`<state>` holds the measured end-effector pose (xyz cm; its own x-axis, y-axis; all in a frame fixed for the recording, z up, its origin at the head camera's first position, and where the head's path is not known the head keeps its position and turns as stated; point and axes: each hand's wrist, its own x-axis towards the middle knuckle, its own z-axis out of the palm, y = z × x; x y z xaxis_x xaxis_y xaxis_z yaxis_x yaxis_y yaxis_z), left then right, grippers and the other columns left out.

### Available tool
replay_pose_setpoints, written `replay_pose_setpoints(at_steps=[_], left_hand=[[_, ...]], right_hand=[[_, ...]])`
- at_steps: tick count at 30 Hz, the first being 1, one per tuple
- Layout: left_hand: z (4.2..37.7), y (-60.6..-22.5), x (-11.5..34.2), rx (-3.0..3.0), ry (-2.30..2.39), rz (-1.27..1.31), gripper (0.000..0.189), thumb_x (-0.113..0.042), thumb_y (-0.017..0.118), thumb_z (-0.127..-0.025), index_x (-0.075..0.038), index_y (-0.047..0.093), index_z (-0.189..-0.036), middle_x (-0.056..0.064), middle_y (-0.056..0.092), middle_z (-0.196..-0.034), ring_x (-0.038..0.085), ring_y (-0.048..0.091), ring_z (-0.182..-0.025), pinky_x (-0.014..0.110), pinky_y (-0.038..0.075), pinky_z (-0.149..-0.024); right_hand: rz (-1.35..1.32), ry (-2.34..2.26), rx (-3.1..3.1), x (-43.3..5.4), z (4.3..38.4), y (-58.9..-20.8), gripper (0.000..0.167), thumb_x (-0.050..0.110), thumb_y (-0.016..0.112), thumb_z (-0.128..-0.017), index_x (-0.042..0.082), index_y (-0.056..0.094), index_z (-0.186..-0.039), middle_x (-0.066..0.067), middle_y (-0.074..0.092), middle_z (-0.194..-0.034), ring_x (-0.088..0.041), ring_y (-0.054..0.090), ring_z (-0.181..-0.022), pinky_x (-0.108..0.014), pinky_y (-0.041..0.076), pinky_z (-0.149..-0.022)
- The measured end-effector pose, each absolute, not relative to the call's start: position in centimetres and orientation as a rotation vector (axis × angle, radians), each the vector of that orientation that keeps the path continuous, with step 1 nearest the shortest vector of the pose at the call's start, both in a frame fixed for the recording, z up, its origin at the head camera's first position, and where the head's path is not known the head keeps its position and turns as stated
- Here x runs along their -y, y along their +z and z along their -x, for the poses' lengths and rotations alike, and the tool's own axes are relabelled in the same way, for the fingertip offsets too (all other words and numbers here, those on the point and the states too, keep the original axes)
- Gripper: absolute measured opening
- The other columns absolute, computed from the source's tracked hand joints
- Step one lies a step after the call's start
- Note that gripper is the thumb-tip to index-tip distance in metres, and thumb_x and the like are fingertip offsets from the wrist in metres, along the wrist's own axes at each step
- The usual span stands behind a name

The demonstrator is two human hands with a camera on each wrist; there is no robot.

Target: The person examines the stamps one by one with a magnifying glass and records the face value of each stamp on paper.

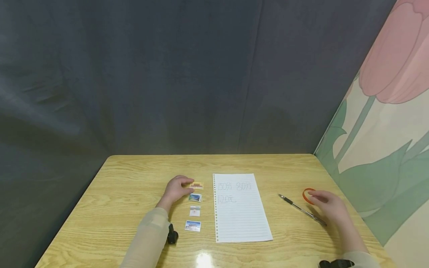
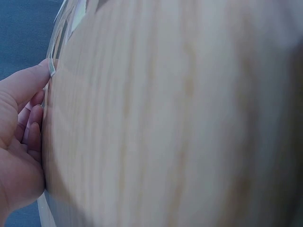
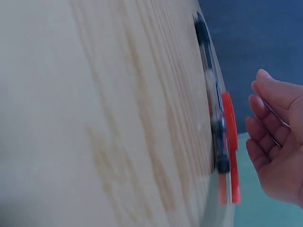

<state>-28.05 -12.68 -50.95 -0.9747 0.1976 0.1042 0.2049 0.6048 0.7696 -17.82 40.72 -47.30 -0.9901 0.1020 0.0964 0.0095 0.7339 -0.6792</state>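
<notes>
In the head view my left hand (image 1: 175, 190) rests at the left end of a yellow stamp-like paper piece (image 1: 196, 185), index fingertip by its far edge and thumb by its near edge. Below it lie a green-blue stamp (image 1: 195, 197), a pale stamp (image 1: 195, 211) and a blue stamp (image 1: 193, 226). In the left wrist view, the left thumb (image 2: 35, 78) touches a thin paper edge. My right hand (image 1: 330, 206) hovers over an orange-red ring (image 1: 306, 199), with thumb and fingers apart. From the right wrist, the ring (image 3: 229, 123) sits beside the pen (image 3: 211, 85), not between the fingers.
Lined paper (image 1: 241, 219) with handwritten numbers and characters lies mid-table, between the stamps and the pen. The wooden table (image 1: 134, 178) meets a dark curtain (image 1: 187, 93) at the back and a tulip-painted wall (image 1: 378, 163) on the right.
</notes>
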Motion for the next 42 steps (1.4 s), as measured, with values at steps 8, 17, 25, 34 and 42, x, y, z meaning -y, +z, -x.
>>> replay_pose_setpoints(at_steps=[8, 17, 25, 34, 42], left_hand=[[28.0, -50.8, 12.7, 2.816, -1.326, 0.354, 0.033, -0.013, 0.08, -0.084, -0.007, 0.074, -0.115, 0.01, 0.063, -0.119, 0.03, 0.057, -0.112, 0.046, 0.047, -0.098], [28.1, -50.9, 12.7, 2.812, -1.32, 0.358, 0.033, -0.013, 0.08, -0.084, -0.007, 0.074, -0.115, 0.01, 0.063, -0.12, 0.031, 0.057, -0.114, 0.046, 0.046, -0.1], [28.0, -50.8, 12.7, 2.81, -1.326, 0.362, 0.033, -0.012, 0.081, -0.083, -0.007, 0.074, -0.115, 0.01, 0.063, -0.119, 0.03, 0.057, -0.112, 0.046, 0.048, -0.098], [28.1, -51.1, 12.8, 2.794, -1.332, 0.381, 0.033, -0.013, 0.08, -0.084, -0.006, 0.074, -0.116, 0.011, 0.063, -0.119, 0.032, 0.057, -0.113, 0.047, 0.047, -0.099], [27.7, -51.0, 12.9, 2.743, -1.306, 0.449, 0.033, -0.016, 0.08, -0.084, -0.006, 0.074, -0.115, 0.013, 0.064, -0.117, 0.034, 0.057, -0.111, 0.048, 0.048, -0.097]], right_hand=[[-0.085, 1.153, 2.835, -38.2, 18.4, -47.5, 0.04, 0.023, 0.072, -0.092, -0.003, 0.066, -0.123, -0.019, 0.066, -0.116, -0.021, 0.065, -0.098, -0.022, 0.053, -0.073], [-0.2, 1.108, 2.852, -36.9, 18.8, -48.3, 0.044, 0.02, 0.076, -0.088, -0.004, 0.065, -0.124, -0.017, 0.069, -0.112, -0.021, 0.066, -0.097, -0.026, 0.054, -0.075], [-0.206, 1.064, 2.854, -36.5, 18.9, -48.6, 0.043, 0.018, 0.08, -0.084, -0.004, 0.068, -0.119, -0.018, 0.069, -0.113, -0.031, 0.066, -0.1, -0.028, 0.054, -0.08], [-0.221, 1.07, 2.842, -36.6, 19.2, -49.3, 0.039, 0.015, 0.08, -0.084, -0.002, 0.071, -0.117, -0.017, 0.069, -0.114, -0.02, 0.065, -0.099, -0.024, 0.052, -0.083], [-0.227, 1.06, 2.814, -36.4, 19.1, -49.6, 0.034, 0.012, 0.081, -0.082, -0.001, 0.073, -0.112, -0.016, 0.071, -0.109, -0.015, 0.065, -0.094, -0.023, 0.052, -0.08]])
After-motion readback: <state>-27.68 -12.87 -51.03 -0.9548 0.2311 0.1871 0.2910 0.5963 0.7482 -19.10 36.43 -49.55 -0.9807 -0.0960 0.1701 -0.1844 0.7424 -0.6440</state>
